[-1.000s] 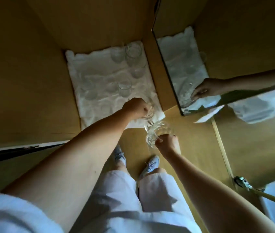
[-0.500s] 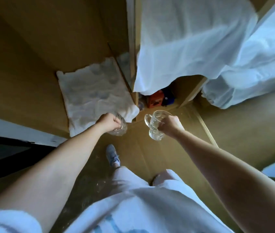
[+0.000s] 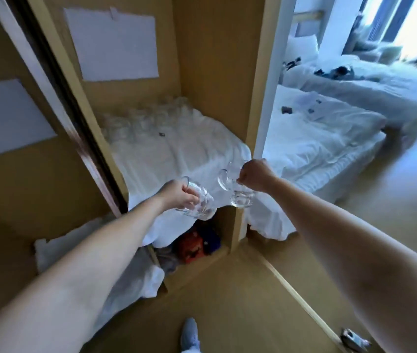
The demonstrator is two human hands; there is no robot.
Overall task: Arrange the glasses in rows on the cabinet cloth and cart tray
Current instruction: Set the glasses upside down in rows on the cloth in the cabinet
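Head view: lifted from the lower cloth [image 3: 57,247], both glasses now hang at centre frame, the left grip [image 3: 179,197] curled round a tumbler [image 3: 201,203] and the right grip [image 3: 254,178] clenched on a handled glass [image 3: 235,192]. The cabinet cloth [image 3: 177,154] lies just beyond; its back rows [image 3: 146,121] await them, I judge.

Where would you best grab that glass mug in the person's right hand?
Probably by the handle. It is an open loop sticking out from the left side of the glass mug, clear of the right hand, which grips the mug from the right. Come in from the left, watching for the glass held close by in the left hand.
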